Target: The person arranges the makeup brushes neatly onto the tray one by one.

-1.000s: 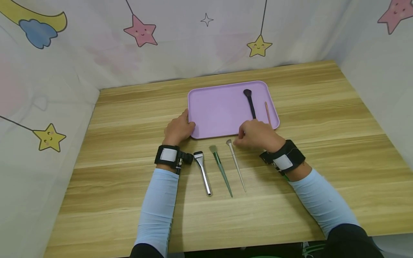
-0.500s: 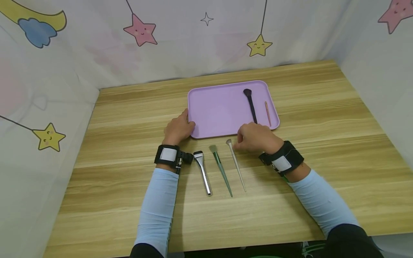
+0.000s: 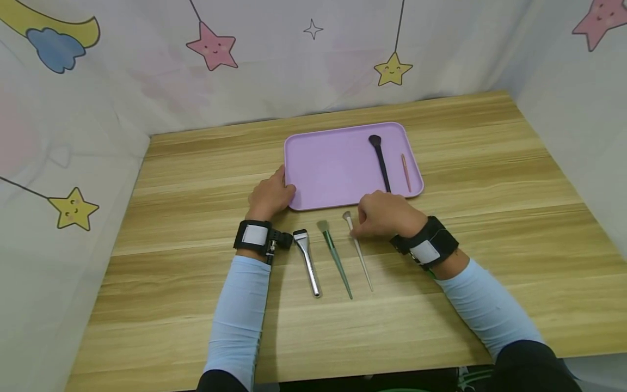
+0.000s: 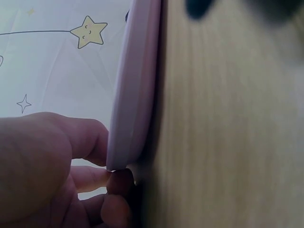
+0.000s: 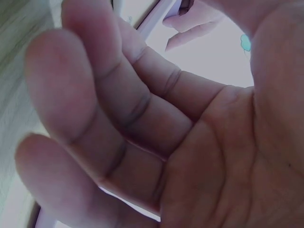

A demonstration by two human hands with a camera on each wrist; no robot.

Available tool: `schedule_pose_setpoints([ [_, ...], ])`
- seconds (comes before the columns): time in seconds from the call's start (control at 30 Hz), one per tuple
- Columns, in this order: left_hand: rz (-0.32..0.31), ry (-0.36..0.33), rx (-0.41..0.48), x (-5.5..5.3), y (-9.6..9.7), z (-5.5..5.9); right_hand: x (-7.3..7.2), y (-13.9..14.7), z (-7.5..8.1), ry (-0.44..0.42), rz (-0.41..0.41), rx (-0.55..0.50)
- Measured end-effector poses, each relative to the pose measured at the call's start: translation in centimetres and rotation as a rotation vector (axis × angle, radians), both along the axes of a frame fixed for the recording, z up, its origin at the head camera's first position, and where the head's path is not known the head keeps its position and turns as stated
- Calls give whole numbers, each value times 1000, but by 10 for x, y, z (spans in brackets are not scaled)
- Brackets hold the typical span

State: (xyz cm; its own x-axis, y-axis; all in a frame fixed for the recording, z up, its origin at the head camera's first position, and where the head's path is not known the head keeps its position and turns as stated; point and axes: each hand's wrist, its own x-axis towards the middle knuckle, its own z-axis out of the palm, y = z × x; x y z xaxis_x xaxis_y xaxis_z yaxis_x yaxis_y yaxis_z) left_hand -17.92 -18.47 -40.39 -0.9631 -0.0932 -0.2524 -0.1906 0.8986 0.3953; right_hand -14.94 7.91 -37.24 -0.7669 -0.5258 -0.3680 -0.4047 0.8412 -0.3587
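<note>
My left hand pinches the near left corner of a lilac tray. In the left wrist view, its thumb is at the tray's upper face and its fingertips are at the edge. My right hand is over the table, its fingertips right at the handle of a thin pale makeup brush. The right wrist view shows a bare palm with loosely bent fingers. On the tray lie a black makeup brush, its lower end hidden by the right hand, and a short rose-coloured stick.
Left of the pale brush lie a green makeup brush and a flat-headed silver brush, roughly side by side. The wooden table meets a white curtain with printed stars at the back.
My right hand has moved slightly toward me, its fingertips coming over the pale brush's handle; more of the black brush shows. The left hand and the tray stay put.
</note>
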Motion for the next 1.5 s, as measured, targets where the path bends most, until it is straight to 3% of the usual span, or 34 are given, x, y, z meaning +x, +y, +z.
schedule_pose_setpoints([
  [0.47,6,-8,1,0,0,2,3,-2,-4,-42,76,20],
  [0.87,7,-4,2,0,0,0,1,-2,-6,-60,74,-1],
  [1.23,8,6,-3,-1,0,0,-2,-2,-6,-42,45,-141],
  [1.5,6,2,-6,-1,-1,-2,-9,-3,-5,39,-42,-233],
])
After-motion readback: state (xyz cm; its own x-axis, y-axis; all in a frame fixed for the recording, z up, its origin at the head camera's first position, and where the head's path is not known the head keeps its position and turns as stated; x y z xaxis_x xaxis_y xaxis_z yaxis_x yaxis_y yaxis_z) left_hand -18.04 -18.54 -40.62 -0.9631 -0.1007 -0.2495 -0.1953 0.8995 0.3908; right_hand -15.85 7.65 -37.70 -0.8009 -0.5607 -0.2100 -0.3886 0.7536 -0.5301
